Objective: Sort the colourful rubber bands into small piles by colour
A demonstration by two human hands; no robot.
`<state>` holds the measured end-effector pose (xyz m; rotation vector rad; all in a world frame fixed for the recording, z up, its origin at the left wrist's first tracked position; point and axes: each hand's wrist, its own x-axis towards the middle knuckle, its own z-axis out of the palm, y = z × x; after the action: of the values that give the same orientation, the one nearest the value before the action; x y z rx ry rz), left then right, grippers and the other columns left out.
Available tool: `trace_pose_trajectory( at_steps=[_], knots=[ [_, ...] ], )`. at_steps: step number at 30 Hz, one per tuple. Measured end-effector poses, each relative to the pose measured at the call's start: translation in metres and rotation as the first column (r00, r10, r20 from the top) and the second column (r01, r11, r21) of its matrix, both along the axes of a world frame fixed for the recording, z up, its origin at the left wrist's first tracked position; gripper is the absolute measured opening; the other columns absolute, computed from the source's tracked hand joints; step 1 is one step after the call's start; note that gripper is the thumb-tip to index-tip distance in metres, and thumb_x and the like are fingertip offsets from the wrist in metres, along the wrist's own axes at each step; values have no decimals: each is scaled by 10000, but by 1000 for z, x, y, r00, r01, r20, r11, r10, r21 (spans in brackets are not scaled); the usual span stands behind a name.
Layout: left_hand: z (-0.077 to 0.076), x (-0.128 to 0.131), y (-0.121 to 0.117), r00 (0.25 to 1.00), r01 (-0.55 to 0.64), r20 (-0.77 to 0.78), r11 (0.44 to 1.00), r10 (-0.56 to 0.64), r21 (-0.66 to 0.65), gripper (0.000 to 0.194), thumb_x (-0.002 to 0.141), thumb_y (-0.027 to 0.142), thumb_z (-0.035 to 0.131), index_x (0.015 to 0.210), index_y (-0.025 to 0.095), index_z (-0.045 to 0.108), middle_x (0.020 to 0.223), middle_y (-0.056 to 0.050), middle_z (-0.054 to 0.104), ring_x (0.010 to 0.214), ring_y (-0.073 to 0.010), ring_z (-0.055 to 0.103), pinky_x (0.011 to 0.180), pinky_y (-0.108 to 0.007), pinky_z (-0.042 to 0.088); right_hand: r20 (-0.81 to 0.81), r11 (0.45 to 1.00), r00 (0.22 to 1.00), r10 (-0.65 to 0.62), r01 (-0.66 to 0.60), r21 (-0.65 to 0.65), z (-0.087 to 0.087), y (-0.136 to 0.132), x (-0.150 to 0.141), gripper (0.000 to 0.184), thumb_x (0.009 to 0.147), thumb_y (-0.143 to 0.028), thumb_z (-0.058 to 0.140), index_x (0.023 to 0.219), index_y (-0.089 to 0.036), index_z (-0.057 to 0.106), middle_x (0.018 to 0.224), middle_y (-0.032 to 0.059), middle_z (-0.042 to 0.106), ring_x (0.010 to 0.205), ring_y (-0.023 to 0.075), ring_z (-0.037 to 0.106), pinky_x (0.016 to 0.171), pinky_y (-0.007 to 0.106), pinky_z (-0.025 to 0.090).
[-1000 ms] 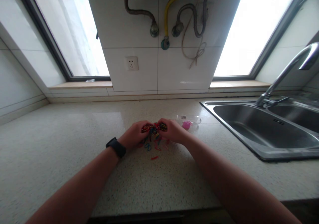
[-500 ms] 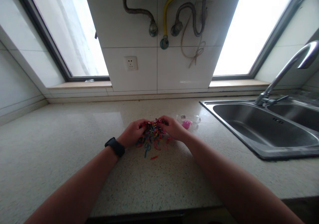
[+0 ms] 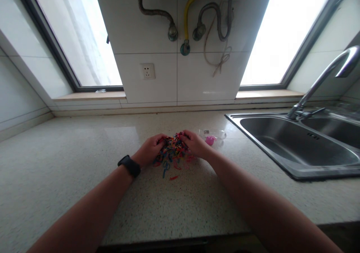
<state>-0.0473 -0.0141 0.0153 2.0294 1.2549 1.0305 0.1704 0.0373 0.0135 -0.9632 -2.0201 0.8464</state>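
A heap of small coloured rubber bands (image 3: 174,149) lies on the pale speckled counter between my hands, in red, blue, pink, yellow and black. My left hand (image 3: 152,148), below a dark wristband, grips the bands at the heap's left side with its fingers curled in. From the right, my right hand (image 3: 194,143) pinches bands near the top of the heap. Fingertips of both hands are partly hidden among the bands. A blue band (image 3: 165,170) and a red one (image 3: 173,178) lie at the front, nearest to me.
Just beyond my right hand lies a clear plastic container (image 3: 221,134) with a pink piece (image 3: 210,140) at it. A steel sink (image 3: 270,144) with a tap (image 3: 317,84) is set into the counter (image 3: 84,144) on the right. Hoses and a socket (image 3: 147,71) are on the tiled wall.
The bands between my hands have dropped and spread, so the heap looks looser and fuller. My hands have barely moved.
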Motion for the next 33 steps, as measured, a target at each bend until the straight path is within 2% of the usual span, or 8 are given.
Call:
trace_pose_trajectory(
  at_steps=[3, 9, 18, 22, 27, 33],
  knots=[
    [1, 0, -1, 1000, -10, -19, 1000, 10, 4, 289, 939, 324, 462, 1104, 182, 652, 1025, -63, 713, 953, -218, 645, 842, -341, 504, -12, 999, 1000, -7, 7, -50, 0, 0, 0, 263, 907, -432, 481, 772, -210, 529, 630, -37, 487, 579, 128, 431, 539, 244, 323],
    [3, 0, -1, 998, -18, -65, 999, 20, 27, 282, 946, 323, 447, 1090, 178, 642, 1020, -59, 702, 952, -215, 634, 852, -335, 481, 32, 1000, 999, -27, 27, 13, 1, 1, 0, 311, 911, -451, 476, 738, -198, 526, 654, -26, 500, 626, 128, 428, 582, 244, 326],
    [4, 0, -1, 993, -64, -99, 998, 64, 11, 303, 933, 381, 457, 1027, 164, 647, 914, -53, 696, 818, -200, 618, 746, -309, 470, 20, 1000, 1000, -17, 17, -3, -3, 6, 1, 383, 913, -525, 460, 714, -199, 495, 638, -36, 446, 603, 120, 377, 549, 245, 284],
    [3, 0, -1, 993, -74, -92, 997, 74, 9, 294, 933, 394, 461, 977, 165, 641, 879, -44, 682, 800, -191, 604, 713, -291, 455, 11, 1000, 1000, -10, 10, -8, -3, 6, 2, 412, 909, -553, 462, 710, -195, 512, 634, -39, 448, 595, 117, 379, 549, 245, 282],
    [2, 0, -1, 993, -98, -67, 995, 98, -1, 346, 949, 449, 431, 880, 163, 614, 736, -8, 616, 685, -161, 542, 610, -254, 411, -17, 1000, 1000, -10, 10, -11, -4, 7, 2, 429, 913, -560, 449, 704, -191, 517, 636, -36, 443, 601, 119, 392, 560, 247, 290],
    [1, 0, 0, 994, -105, -17, 994, 105, -10, 306, 954, 410, 427, 919, 165, 608, 739, -4, 611, 660, -149, 538, 611, -252, 419, -41, 1000, 999, -6, 4, -30, -6, 10, 4, 444, 925, -572, 413, 684, -203, 460, 613, -43, 374, 578, 116, 351, 533, 252, 255]
  ],
)
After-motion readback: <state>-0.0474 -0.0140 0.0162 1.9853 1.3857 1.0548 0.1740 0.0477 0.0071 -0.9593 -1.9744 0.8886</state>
